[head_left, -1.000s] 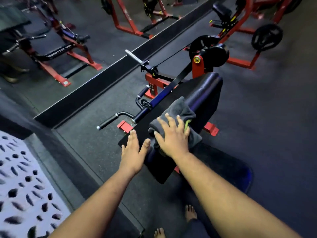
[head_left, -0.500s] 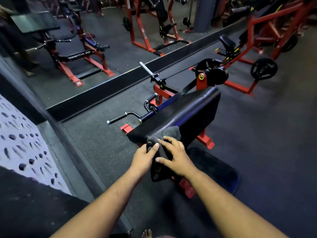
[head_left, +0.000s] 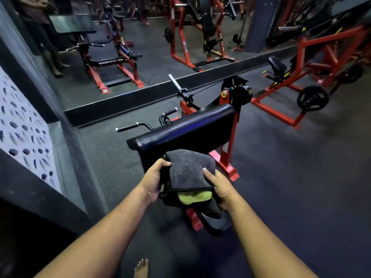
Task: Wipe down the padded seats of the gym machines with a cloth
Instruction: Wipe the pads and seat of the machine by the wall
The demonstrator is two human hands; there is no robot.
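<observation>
A dark gym floor (head_left: 291, 177) beside a wall mirror: from your head camera, your left hand (head_left: 154, 180) and right hand (head_left: 219, 189) each grip an edge of the grey cloth (head_left: 188, 170), held off the black arm pad (head_left: 186, 131) at twelve o'clock. Likely refolding; next, press cloth to padding.

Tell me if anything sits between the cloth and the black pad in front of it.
Nothing visible does. Both hands, left and right, hold the cloth just below and in front of the pad, whose top surface looks bare.
</observation>
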